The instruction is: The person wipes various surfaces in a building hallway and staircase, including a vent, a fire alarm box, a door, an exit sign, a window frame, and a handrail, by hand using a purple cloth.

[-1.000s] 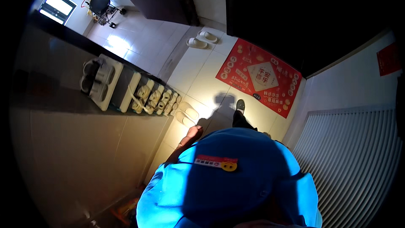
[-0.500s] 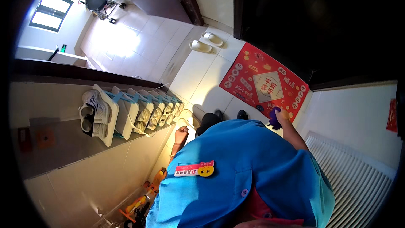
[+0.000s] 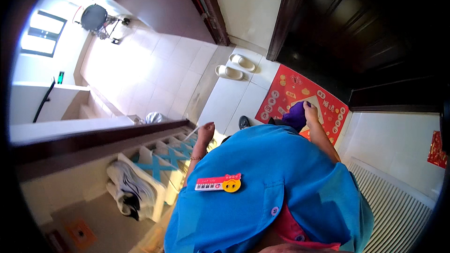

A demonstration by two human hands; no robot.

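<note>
My right hand (image 3: pixel 311 113) is closed around a bunched purple cloth (image 3: pixel 294 116), which hangs over the edge of the red doormat (image 3: pixel 338 121). To the left, my left hand (image 3: pixel 206 132) is closed beside the far end of a shoe rack (image 3: pixel 158 202) with white panels and blue crossed braces. A thin white strap (image 3: pixel 191 133) runs from the rack up to its fingers and appears pinched there; the grip itself is small and partly hidden. White sneakers (image 3: pixel 132 189) rest against the rack's near panel. A dark shoe (image 3: pixel 243 122) shows beyond my blue shirt.
Pale slippers (image 3: pixel 236 67) stand on the tiles before a dark wooden door (image 3: pixel 344 23). A ribbed white panel (image 3: pixel 391 204) lies along the right wall. Beyond a dark-framed ledge (image 3: pixel 98 136) at left is a bright hallway with a black wheeled frame (image 3: pixel 95 18).
My view has shifted, bringing the rack and ledge closer and lower. The left hand has risen with the strap beside it. The right hand has moved up, and the purple cloth now hangs more spread out.
</note>
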